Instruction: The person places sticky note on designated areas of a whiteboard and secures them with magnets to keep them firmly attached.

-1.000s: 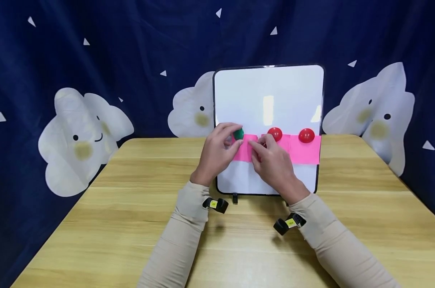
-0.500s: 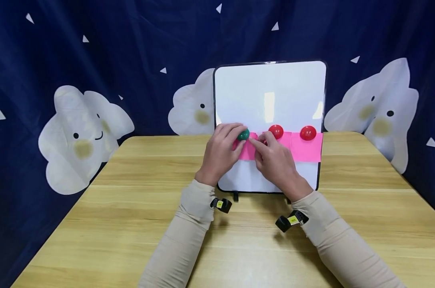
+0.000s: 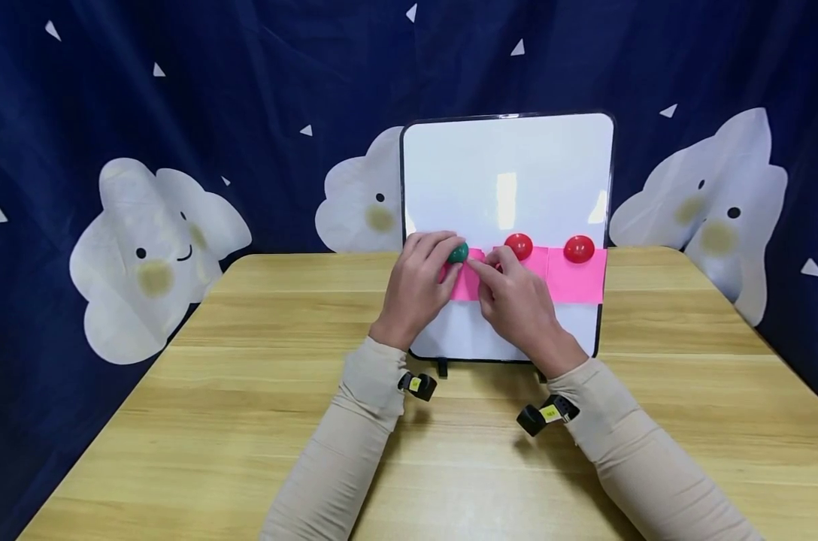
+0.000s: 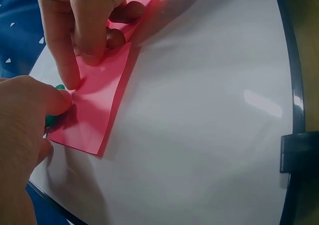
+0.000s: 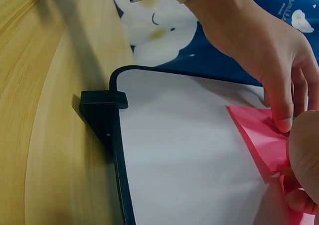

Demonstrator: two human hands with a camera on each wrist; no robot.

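Observation:
On the upright whiteboard (image 3: pixel 507 161), my left hand (image 3: pixel 412 289) grips a round green magnet (image 3: pixel 458 253) between thumb and fingers, against the upper part of the leftmost pink paper square (image 3: pixel 465 285). The fingertips of my right hand (image 3: pixel 520 304) press on that paper just right of the magnet. In the left wrist view the green magnet (image 4: pixel 51 120) is mostly behind the left thumb, and the pink paper (image 4: pixel 94 117) casts a shadow along its lower edge. Two red magnets (image 3: pixel 519 246) (image 3: pixel 579 249) sit at the top edges of the pink papers to the right.
A wooden table (image 3: pixel 246 391) bears the whiteboard, which stands on black feet (image 5: pixel 103 105). Behind it hangs a dark blue curtain (image 3: pixel 267 68) with white clouds and triangles. A strapped wrist camera (image 3: pixel 547 413) sits on each forearm.
My left hand has shifted slightly right with the green magnet, bringing it close to the right fingertips. Over the last half second both hands have stayed almost still.

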